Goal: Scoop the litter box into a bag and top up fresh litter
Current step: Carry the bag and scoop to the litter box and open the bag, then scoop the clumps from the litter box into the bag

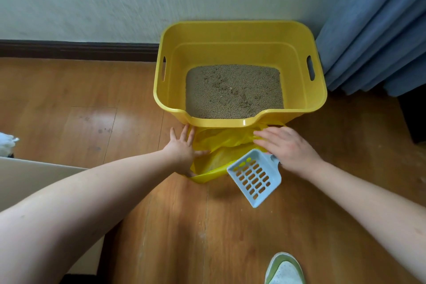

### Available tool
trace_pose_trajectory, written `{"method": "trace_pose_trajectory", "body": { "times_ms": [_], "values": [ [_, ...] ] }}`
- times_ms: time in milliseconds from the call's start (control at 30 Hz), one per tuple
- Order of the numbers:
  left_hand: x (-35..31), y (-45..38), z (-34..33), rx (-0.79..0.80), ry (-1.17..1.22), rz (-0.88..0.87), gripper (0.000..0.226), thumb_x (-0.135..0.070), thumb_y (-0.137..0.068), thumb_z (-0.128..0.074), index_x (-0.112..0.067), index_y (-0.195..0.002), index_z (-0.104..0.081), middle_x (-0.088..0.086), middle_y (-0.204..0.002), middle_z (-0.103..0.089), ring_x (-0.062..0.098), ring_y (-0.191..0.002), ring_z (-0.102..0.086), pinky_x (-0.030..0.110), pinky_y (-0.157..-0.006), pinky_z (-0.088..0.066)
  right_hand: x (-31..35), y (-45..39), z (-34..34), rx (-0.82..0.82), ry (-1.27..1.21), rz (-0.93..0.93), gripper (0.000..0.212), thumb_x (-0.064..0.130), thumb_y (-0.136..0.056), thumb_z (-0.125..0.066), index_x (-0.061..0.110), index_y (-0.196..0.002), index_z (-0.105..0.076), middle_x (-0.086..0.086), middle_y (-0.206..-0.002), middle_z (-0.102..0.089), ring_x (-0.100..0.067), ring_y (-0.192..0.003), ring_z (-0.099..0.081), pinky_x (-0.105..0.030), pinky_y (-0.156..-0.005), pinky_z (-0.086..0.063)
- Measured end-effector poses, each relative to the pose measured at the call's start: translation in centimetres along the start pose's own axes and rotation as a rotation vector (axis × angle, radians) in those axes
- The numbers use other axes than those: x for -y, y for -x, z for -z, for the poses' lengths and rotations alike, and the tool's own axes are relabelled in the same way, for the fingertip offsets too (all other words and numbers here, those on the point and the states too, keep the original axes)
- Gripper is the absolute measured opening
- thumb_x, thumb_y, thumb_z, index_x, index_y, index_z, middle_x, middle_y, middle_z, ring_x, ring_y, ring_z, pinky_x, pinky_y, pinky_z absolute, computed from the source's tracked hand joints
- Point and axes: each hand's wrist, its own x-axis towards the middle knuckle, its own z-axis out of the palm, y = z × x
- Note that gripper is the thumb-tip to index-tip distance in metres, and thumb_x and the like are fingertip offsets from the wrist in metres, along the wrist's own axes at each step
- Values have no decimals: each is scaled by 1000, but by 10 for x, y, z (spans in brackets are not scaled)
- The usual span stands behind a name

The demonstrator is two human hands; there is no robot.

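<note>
My left hand (182, 147) and right hand (285, 147) spread flat on the yellow bag (221, 143), just near of the litter box (239, 120); scoop (254, 176) under my right.

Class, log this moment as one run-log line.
left hand flat on yellow bag | right hand holds scoop, touches bag | litter box unscooped

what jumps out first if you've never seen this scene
The bright yellow litter box against the wall, with tan litter in its bottom, draws the eye first. Right in front of it on the wood floor lies a yellow bag, with the left hand and right hand resting on it. A pale blue slotted scoop lies at the right hand.
</note>
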Motion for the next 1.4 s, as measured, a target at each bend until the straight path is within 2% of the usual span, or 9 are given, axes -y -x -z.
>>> {"method": "trace_pose_trajectory", "body": {
  "times_ms": [133, 233, 467, 633, 800, 967, 1067, 1133, 1400],
  "values": [
    [-3, -3, 0, 13, -9, 24, 102, -87, -71, -44, -49, -148, 11, 27, -155, 25, 50, -141, 23, 80, -102, -4, 29, 1, -23, 539, -68, 86, 62, 13, -86, -54, 12, -146, -37, -8, -137, -55, -21, -134, -42, -37, -120, -12],
    [-6, -3, 3, 63, -16, 66, 115, -89, -68, -44, -37, -151, 17, 27, -155, 24, 50, -141, 22, 80, -102, -4, 35, 11, -32, 716, 41, 86, 65, 23, -85, -57, 11, -145, -35, -11, -119, -63, -23, -121, -50, -36, -119, -2],
    [-7, -3, 12, 44, 75, 95, 117, -90, -69, -41, -28, -154, 11, 23, -159, 14, 47, -145, 12, 76, -106, -8, 23, 17, -26, 615, -101, -25, 52, 21, -78, -63, 24, -128, -54, 5, -124, -60, -15, -125, -47, -33, -119, -3],
    [-8, 7, 17, -238, 179, 13, 75, -70, -89, -33, -27, -150, -25, 12, -151, -33, 33, -140, -28, 56, -108, -26, 13, 6, -7, 367, -283, -235, 47, 3, -75, -60, 16, -120, -63, 1, -122, -63, -16, -126, -49, -28, -115, -16],
    [-7, 26, 30, -484, 147, -184, 34, -39, -96, -39, -17, -117, -54, 6, -108, -60, 28, -101, -57, 37, -81, -44, 18, -19, 20, 172, -424, -610, 19, 12, -74, -63, 11, -94, -64, -12, -85, -68, -35, -84, -62, -39, -64, -43],
    [11, 46, 45, -829, 105, -337, 29, -27, -88, -55, -12, -111, -64, 5, -94, -66, 28, -89, -62, 39, -75, -50, -12, -52, 68, -80, -569, -776, 23, 42, -80, -66, 20, -87, -61, 3, -66, -60, -22, -60, -54, -33, -50, -41],
    [36, 47, 59, -1036, 152, -244, 31, -25, -88, -56, -11, -115, -63, 8, -108, -65, 30, -101, -61, 40, -81, -49, -46, -72, 100, 100, -451, -879, 32, 66, -81, -55, 36, -92, -54, 11, -71, -57, -10, -62, -54, -29, -47, -35],
    [56, 45, 66, -1088, 192, -116, 35, -28, -91, -50, -10, -119, -60, 12, -119, -63, 31, -112, -57, 42, -91, -46, -62, -84, 110, 288, -357, -901, 36, 57, -92, -45, 24, -102, -54, 5, -75, -55, -13, -64, -52, -29, -49, -33],
    [94, 21, 60, -644, 343, 165, 74, -67, -93, -9, -25, -146, -39, 3, -157, -32, 21, -148, -18, 44, -120, -10, -61, -122, 101, 821, -166, -886, 29, 23, -101, -43, 2, -114, -59, -11, -86, -61, -18, -62, -52, -26, -52, -40]
  ]
}}
